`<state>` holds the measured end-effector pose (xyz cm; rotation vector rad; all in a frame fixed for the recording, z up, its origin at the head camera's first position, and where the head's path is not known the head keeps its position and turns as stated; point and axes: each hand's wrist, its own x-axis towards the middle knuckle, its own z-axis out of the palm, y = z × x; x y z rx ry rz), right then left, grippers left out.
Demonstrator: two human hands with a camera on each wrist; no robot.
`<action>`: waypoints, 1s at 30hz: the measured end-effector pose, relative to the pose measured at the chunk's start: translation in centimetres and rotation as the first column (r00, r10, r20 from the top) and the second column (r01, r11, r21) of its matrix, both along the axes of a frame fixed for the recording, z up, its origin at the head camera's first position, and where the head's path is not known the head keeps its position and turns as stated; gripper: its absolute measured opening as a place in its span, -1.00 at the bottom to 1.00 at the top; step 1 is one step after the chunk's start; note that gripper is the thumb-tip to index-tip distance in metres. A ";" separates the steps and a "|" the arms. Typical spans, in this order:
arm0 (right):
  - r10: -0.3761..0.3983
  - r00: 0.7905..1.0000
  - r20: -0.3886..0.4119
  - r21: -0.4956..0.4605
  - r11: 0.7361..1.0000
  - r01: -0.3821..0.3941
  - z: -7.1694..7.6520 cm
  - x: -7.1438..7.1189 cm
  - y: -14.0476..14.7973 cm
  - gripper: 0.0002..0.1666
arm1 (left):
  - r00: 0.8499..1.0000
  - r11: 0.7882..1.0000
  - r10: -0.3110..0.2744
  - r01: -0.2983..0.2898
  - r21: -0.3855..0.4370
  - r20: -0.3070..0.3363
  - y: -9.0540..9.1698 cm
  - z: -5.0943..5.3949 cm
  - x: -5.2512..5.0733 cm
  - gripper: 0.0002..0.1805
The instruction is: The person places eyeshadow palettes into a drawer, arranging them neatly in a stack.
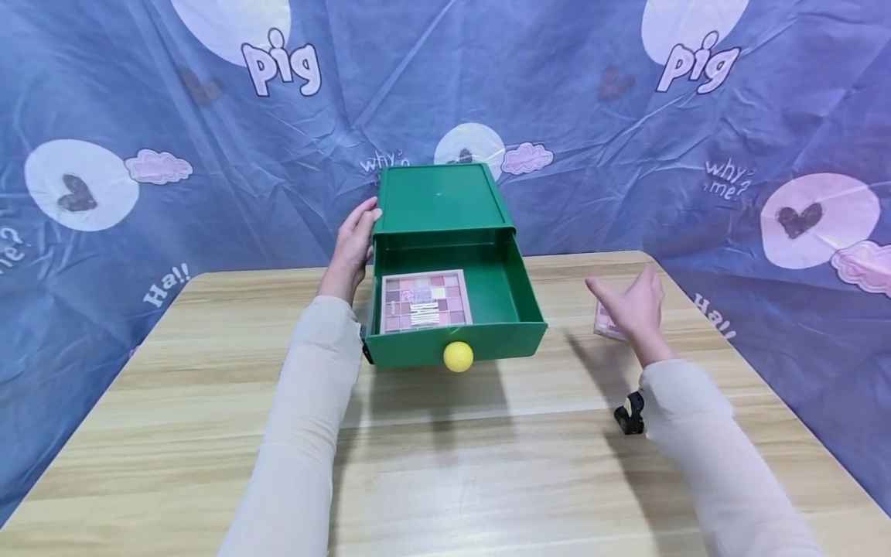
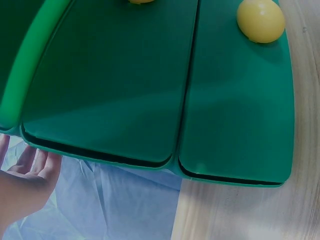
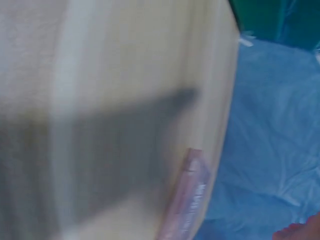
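Observation:
A green cabinet (image 1: 442,199) has its top drawer (image 1: 496,282) pulled out, and a pink palette (image 1: 407,319) lies at the drawer's left side. My left hand (image 1: 353,246) rests against the cabinet's left side; in the left wrist view its fingers (image 2: 37,162) touch the edge, extended. A second pink palette (image 1: 607,323) is on the table at the right, partly hidden by my right hand (image 1: 636,309), which hovers over it with thumb spread apart, holding nothing. The right wrist view shows this palette (image 3: 185,200) blurred, with part of the hand (image 3: 302,231) at the corner.
A yellow ball-shaped knob (image 1: 458,357) sticks out from the drawer front. More green drawer fronts (image 2: 110,85) with yellow knobs (image 2: 261,20) appear in the left wrist view. Blue patterned cloth (image 1: 390,85) hangs behind the wooden table (image 1: 209,402).

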<state>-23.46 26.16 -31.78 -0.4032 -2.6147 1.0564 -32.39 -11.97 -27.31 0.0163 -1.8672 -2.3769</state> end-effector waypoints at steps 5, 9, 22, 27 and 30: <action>-0.072 0.995 0.062 0.046 0.997 0.069 -1.3 -0.3 0.3 0.30 | 1.000 1.000 0.002 -0.002 -0.017 -0.002 0.0 0.0 0.1 -0.54; -0.098 0.987 0.130 0.069 0.994 0.089 -1.9 -0.4 0.5 0.34 | 1.000 1.000 0.011 -0.011 -0.005 -0.003 0.0 -0.1 0.1 -0.53; -0.179 0.954 0.242 0.166 0.976 0.141 -3.4 -0.6 1.9 0.29 | 1.000 1.000 0.008 -0.007 -0.021 0.006 0.1 -0.1 0.3 -0.54; -0.179 0.936 0.305 0.211 0.970 0.117 -3.8 -0.6 2.4 0.34 | 1.000 1.000 0.004 -0.004 -0.019 0.004 0.2 -0.1 0.4 -0.54; -0.177 0.919 0.353 0.258 0.962 0.087 -4.0 -0.7 2.7 0.37 | 1.000 1.000 0.004 -0.004 -0.013 0.000 0.2 -0.1 0.4 -0.55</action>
